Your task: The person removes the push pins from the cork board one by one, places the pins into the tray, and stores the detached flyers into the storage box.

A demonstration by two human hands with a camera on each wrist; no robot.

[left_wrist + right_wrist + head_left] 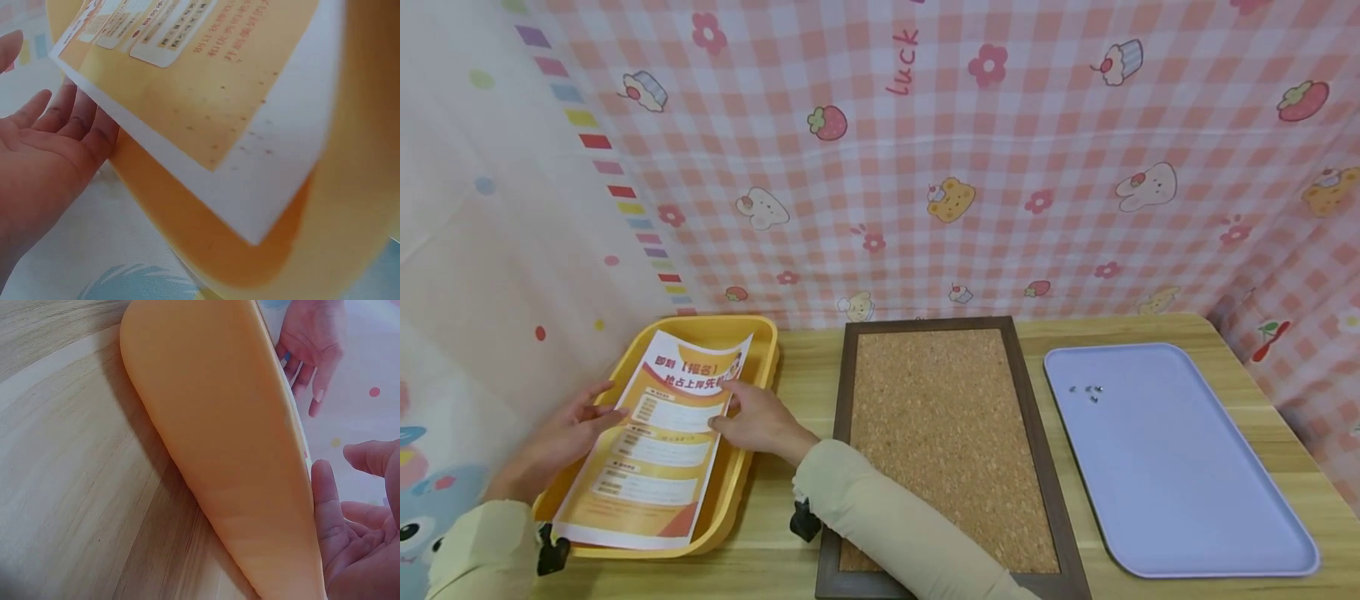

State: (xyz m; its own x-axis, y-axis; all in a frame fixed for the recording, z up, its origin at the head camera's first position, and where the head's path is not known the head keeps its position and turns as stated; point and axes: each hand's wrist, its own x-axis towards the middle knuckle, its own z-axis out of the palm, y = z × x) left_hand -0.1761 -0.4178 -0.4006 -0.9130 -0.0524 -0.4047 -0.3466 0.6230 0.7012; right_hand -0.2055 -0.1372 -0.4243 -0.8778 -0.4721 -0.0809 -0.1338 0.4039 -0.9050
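A printed orange-and-white flyer (647,467) lies slanted over a yellow tray (767,350), its edges lifted from the tray floor. My left hand (568,429) is at the flyer's left edge. In the left wrist view its fingers (81,122) are loosely extended beside and partly behind the paper, the thumb apart from it. My right hand (763,421) reaches to the flyer's right edge, thumb and forefinger spread over it. In the right wrist view, the right hand (362,531) appears relaxed beside the tray's wall; contact with the paper is hidden there.
A cork board (947,433) in a dark wooden frame lies mid-table, under my right forearm. At the right, a lavender tray (1180,475) holds several small metallic pins (1093,392). A pink checked cloth (895,217) hangs behind the wooden table (797,375).
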